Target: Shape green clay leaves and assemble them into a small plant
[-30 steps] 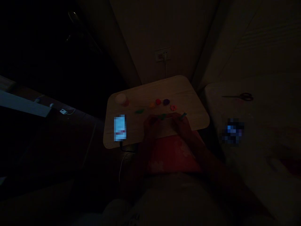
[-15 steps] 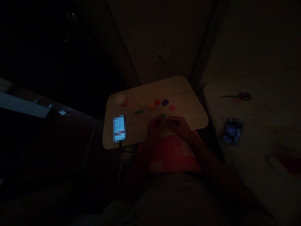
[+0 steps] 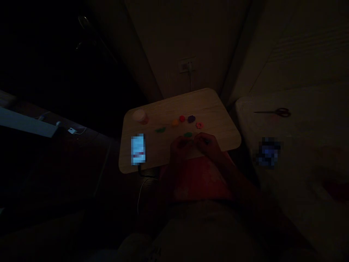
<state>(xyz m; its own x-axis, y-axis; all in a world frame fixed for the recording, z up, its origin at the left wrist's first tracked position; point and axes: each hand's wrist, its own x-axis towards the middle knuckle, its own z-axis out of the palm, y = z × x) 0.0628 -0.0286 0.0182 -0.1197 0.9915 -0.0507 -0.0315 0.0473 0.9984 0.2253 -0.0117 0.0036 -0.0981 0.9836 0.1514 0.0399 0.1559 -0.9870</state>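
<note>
In dim light, my left hand (image 3: 179, 146) and my right hand (image 3: 205, 142) are close together over the near edge of a small wooden table (image 3: 155, 149). The fingers of both are curled and closed; whatever is pinched between them is too dark and small to make out. Just beyond the fingertips lies a green piece of modelling clay (image 3: 188, 134). Past it are a pink flower-shaped piece (image 3: 200, 125), a purple lump (image 3: 191, 119), a red ball (image 3: 182, 118) and an orange lump (image 3: 175, 122). Further left is another green piece (image 3: 160, 129).
A lidded tub (image 3: 140, 116) stands at the table's far left. Nearer me lies a lit phone (image 3: 138, 149) with a cable. Scissors (image 3: 275, 112) and a blurred dark object (image 3: 268, 152) rest on the pale surface at right. A wall socket (image 3: 187, 65) is behind the table.
My hands have drawn slightly apart, the right one shifting a little to the right. More of the near green piece shows now. The other pieces lie as before.
</note>
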